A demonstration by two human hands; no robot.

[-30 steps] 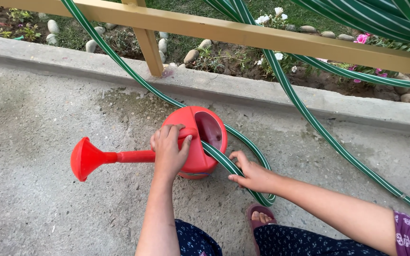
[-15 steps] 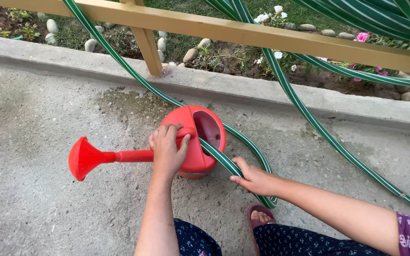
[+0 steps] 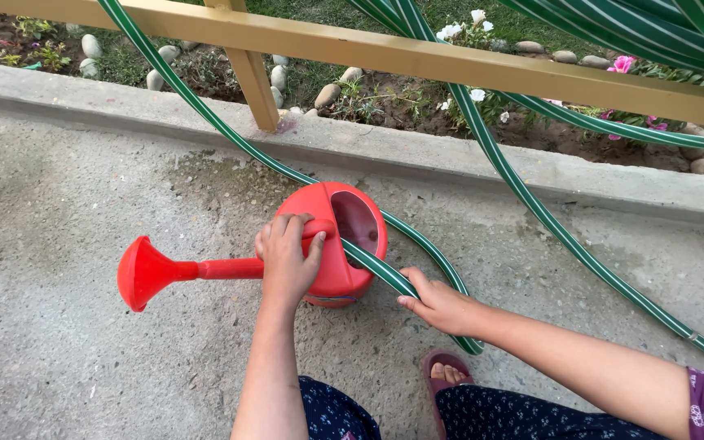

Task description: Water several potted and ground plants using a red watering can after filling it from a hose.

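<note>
Plastic watering can [image 3: 337, 244], judged light and rigid, is gripped at its handle by the left hand [image 3: 288, 259]; the springy hose [image 3: 385, 275] is pinched by the right hand [image 3: 437, 304].

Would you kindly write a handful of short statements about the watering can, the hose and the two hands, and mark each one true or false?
1. The left hand rests on top of the red watering can. True.
2. The green striped hose feeds into the can's top opening. True.
3. The right hand is lifting the can by its spout. False: it grips the hose just right of the can; the spout points left, untouched.
4. The can stands on grass. False: it stands on the concrete ground, in front of the kerb.
5. A yellow wooden railing runs across the top, with flowers behind it. True.
</note>
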